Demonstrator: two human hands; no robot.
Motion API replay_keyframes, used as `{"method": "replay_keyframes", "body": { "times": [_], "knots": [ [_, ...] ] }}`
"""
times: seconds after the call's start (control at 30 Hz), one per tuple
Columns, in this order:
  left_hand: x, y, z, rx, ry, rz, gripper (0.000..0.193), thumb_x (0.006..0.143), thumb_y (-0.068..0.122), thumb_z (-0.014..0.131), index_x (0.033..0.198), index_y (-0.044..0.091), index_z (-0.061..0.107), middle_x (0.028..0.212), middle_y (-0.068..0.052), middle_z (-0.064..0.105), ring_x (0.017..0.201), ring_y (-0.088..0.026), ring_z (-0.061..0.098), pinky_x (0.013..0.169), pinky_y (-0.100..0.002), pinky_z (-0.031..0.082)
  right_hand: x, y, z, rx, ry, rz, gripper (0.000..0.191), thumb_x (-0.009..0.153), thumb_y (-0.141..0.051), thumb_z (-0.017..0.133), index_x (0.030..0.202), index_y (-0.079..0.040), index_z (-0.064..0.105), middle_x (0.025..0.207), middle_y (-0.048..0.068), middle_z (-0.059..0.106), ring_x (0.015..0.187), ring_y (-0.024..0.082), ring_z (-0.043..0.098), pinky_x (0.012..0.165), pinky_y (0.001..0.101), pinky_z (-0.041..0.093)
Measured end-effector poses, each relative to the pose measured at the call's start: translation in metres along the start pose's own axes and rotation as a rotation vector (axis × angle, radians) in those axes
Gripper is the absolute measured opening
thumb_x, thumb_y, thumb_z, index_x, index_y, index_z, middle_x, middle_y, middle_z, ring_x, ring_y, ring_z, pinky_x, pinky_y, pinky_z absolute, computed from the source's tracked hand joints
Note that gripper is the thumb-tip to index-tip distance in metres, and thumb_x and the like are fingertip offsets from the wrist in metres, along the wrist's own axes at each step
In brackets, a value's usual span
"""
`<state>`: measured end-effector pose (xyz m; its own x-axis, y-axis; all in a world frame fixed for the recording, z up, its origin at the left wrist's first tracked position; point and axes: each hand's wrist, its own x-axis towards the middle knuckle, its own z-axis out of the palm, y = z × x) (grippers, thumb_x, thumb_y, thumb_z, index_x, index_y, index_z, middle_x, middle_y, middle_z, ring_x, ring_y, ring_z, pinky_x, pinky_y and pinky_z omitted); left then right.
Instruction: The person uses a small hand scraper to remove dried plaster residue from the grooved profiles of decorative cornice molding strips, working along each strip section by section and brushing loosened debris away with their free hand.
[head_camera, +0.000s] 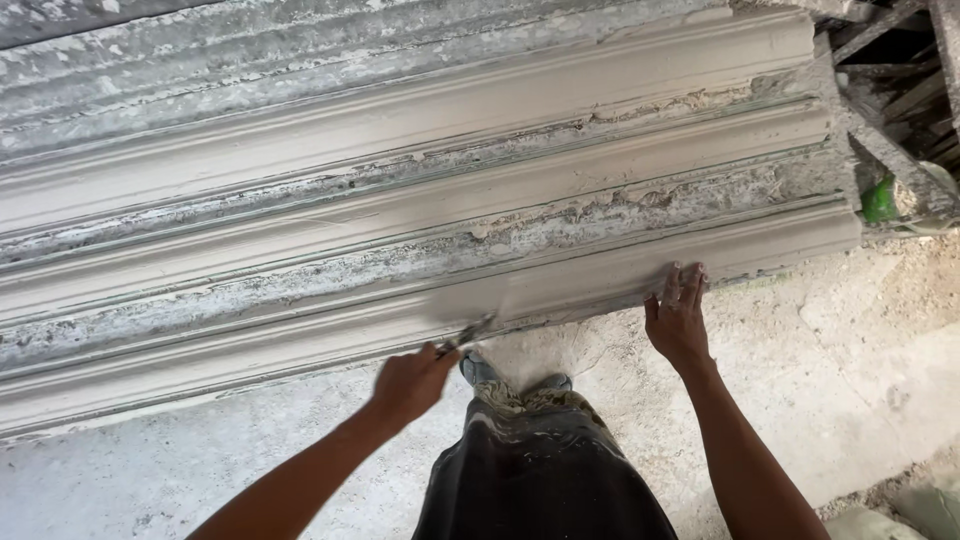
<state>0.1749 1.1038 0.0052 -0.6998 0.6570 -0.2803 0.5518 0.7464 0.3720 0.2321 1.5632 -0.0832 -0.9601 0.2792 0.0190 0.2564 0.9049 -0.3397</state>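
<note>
Where the long moulded slab runs across the view, its surface is grey and wet-looking cement or plaster, shaped in parallel rounded ridges with rough, flaking white crust in the grooves between. Three smooth ridges can be counted on the near portion; further ones above are crusted and less distinct. Two hands are in view. At the lowest ridge, the left hand has its fingers closed around the handle of a brush, one only, whose blurred bristle end lies against the ridge, just beyond the fingertips. The right hand rests flat on the same ridge's lower edge, fingers together and extended, gripping nothing, well apart from the brush. Below, the floor is pale, rough concrete. Dark stained trousers and two shoes show between the arms. One green object sits at the slab's right end.
</note>
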Motion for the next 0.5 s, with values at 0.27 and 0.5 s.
{"method": "replay_keyframes", "body": {
  "times": [0.27,0.5],
  "knots": [
    [0.01,0.002,0.015,-0.01,0.064,0.127,0.043,0.09,0.01,0.062,0.133,0.018,0.067,0.092,-0.012,0.066,0.055,-0.021,0.064,0.042,-0.039,0.05,0.001,-0.008,-0.012,0.028,-0.067,0.104,0.068,0.105,-0.031,0.047,0.16,0.003,0.024,0.163,0.041,0.011,0.152,0.057,0.011,0.12,0.0581,0.028],
    [0.047,0.049,0.013,-0.006,-0.056,0.094,0.047,0.094,0.01,0.06,0.141,0.014,0.058,0.101,-0.02,0.065,0.06,-0.026,0.069,0.043,-0.041,0.055,0.009,-0.007,-0.018,-0.02,-0.061,0.054,0.063,0.108,-0.027,0.044,0.158,0.007,0.03,0.162,0.041,0.018,0.152,0.054,0.016,0.123,0.0532,0.026]
  ]
}}
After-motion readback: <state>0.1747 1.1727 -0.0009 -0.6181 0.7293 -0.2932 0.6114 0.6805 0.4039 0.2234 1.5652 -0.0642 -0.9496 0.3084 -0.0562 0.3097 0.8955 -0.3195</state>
